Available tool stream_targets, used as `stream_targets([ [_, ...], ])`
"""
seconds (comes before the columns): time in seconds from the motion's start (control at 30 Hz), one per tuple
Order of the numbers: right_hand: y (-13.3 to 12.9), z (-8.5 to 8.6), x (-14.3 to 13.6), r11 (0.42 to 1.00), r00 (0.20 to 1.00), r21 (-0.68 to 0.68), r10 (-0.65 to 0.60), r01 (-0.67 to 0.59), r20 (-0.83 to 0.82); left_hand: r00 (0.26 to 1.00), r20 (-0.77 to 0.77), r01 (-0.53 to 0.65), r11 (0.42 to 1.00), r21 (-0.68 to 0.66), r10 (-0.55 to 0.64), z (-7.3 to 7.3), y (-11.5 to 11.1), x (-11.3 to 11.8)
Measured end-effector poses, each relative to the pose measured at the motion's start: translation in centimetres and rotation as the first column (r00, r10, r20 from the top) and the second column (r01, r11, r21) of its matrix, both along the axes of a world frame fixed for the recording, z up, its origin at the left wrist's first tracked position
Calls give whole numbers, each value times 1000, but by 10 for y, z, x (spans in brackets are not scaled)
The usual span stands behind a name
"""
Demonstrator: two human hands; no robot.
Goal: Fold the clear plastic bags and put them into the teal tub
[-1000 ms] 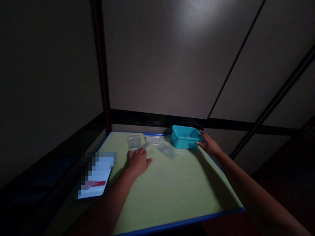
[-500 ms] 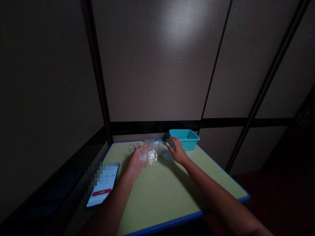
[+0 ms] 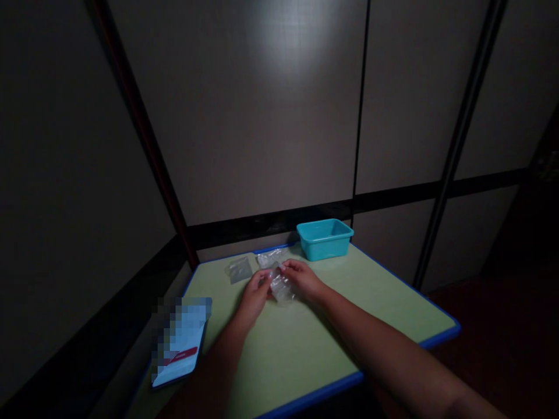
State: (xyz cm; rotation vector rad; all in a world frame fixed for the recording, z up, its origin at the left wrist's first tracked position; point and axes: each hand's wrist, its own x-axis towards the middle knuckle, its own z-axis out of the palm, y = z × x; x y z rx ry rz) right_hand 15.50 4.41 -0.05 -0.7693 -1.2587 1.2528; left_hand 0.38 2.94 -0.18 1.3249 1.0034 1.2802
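Note:
A clear, crinkled plastic bag (image 3: 283,289) hangs between my two hands over the middle of the table. My left hand (image 3: 257,291) pinches its left edge near the top. At its upper right, my right hand (image 3: 301,276) has its fingers closed on the same bag. Just behind my hands, another clear plastic bag (image 3: 269,257) lies near the table's back edge. A greyish clear bag (image 3: 240,269) rests flat to the left of it.
A turquoise basket (image 3: 326,250) stands at the back right of the green table (image 3: 305,355), which has a blue edge. A lit phone or tablet (image 3: 186,340) lies at the left edge. Panelled walls rise behind and to the left.
Both hands have come together and now grip one bag; before, they were apart, with clear plastic at my left hand. Two bags now show lying behind them. The view has tilted.

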Motion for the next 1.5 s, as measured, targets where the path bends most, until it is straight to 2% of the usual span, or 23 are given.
stream_targets([
  [0.17,3,0,0,998,998,66,-7,3,61,989,-3,-146,989,26,146,4,-1,-4],
  [0.27,5,-2,0,996,1000,92,-21,19,23,979,96,-176,982,-74,182,8,-2,-6],
  [0.33,5,-2,1,997,1000,79,-8,7,5,972,172,-124,971,-202,160,10,-3,-7],
  [0.4,5,-1,1,998,1000,68,2,-2,5,968,232,-25,951,-310,100,12,-3,-7],
  [0.5,4,-1,2,998,999,61,16,-19,38,960,278,66,932,-357,39,14,-3,-6],
  [0.67,4,-3,2,994,993,93,39,-50,115,943,314,-13,956,-292,109,14,-4,-6],
  [0.8,2,-2,2,973,978,225,9,-56,206,950,300,-16,975,-221,84,14,-6,-7],
  [0.9,-1,1,2,948,963,301,21,-105,269,963,257,-32,983,-179,79,15,-7,-6],
  [1.2,-10,5,-1,962,971,230,100,-150,217,985,133,-103,993,-59,110,10,-5,-4],
  [1.37,-10,5,-2,959,943,202,132,-200,306,982,63,-177,984,-1,177,8,-5,-5],
  [1.5,-7,2,-2,968,938,193,88,-159,334,979,24,-203,978,37,202,9,-6,-5],
])
